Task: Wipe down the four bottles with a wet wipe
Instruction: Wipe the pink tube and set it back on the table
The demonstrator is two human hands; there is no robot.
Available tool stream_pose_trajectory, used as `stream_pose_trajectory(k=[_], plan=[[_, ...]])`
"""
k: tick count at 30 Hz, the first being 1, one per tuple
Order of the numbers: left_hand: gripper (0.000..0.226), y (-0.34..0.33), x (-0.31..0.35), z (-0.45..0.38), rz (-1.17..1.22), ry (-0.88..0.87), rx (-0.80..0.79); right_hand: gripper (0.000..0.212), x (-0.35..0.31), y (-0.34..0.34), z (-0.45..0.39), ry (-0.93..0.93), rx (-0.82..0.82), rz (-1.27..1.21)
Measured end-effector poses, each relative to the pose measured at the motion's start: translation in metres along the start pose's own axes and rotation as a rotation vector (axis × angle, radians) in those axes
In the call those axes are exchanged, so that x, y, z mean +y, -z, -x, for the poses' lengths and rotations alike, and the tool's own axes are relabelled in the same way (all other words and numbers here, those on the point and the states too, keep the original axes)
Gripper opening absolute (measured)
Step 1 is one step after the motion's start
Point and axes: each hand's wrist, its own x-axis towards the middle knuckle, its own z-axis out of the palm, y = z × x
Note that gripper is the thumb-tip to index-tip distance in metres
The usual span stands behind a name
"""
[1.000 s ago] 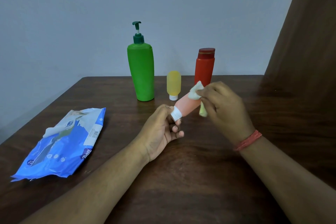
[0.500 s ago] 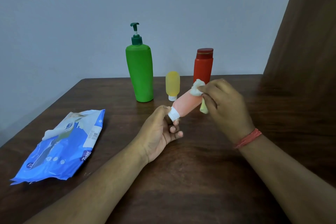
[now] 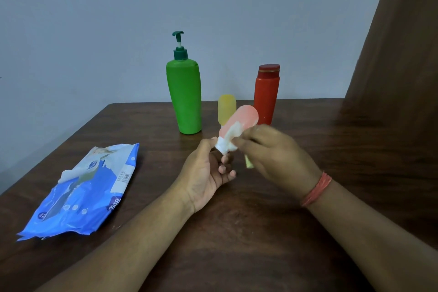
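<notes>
The left hand (image 3: 206, 173) pinches the white cap of the pink bottle (image 3: 240, 119) between thumb and fingertips, holding it above the brown wooden surface (image 3: 237, 232) with its base tilted up and away toward the wall. The right hand (image 3: 277, 156) grips a crumpled wet wipe (image 3: 233, 136) and presses it against the bottle low on the body, just above the cap. A pale end of the wipe hangs below the right palm.

Against the frame 0.5 s ago, the wipe has slid down the bottle: it was bunched at the upper, far end then, and now sits beside the cap, leaving the rounded pink base bare. The right hand has come nearer the left with it and is blurred. The bottle stands steeper than before, its base now overlapping the lower part of the yellow bottle (image 3: 226, 109) in the view. The left hand's pinch on the cap is unchanged.

The other 3 bottles stand where they stood, in a row near the back edge of the surface: the tall green pump bottle (image 3: 184, 97) at left, the small yellow bottle in the middle standing on its cap, the red bottle (image 3: 266, 97) at right. The blue wipe packet (image 3: 87, 192) lies flat at left, well apart from the hands, a white wipe poking from its opening.
</notes>
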Motion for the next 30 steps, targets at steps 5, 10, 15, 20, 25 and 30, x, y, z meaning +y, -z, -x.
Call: stream_pose_trajectory(k=[5, 10, 15, 20, 25, 30], plan=[[0.036, 0.002, 0.0, 0.0, -0.051, -0.017, 0.024, 0.039, 0.001, -0.003, -0.004, 0.011, 0.036, -0.053], [0.031, 0.003, -0.001, -0.003, -0.066, -0.048, -0.067, 0.034, 0.003, -0.005, -0.001, -0.007, 0.075, -0.101], [0.04, 0.004, -0.004, -0.002, -0.065, -0.074, -0.106, 0.031, 0.003, -0.003, -0.001, -0.035, 0.084, -0.115], [0.028, 0.008, -0.006, -0.003, -0.059, -0.098, -0.123, 0.024, 0.002, -0.003, -0.002, -0.052, 0.088, -0.189], [0.026, 0.008, -0.011, -0.003, -0.19, -0.137, -0.119, 0.016, 0.006, -0.001, 0.0, -0.155, 0.142, -0.142], [0.024, 0.006, -0.011, -0.002, -0.264, -0.132, -0.117, 0.013, 0.006, -0.001, 0.002, -0.147, 0.127, -0.17]])
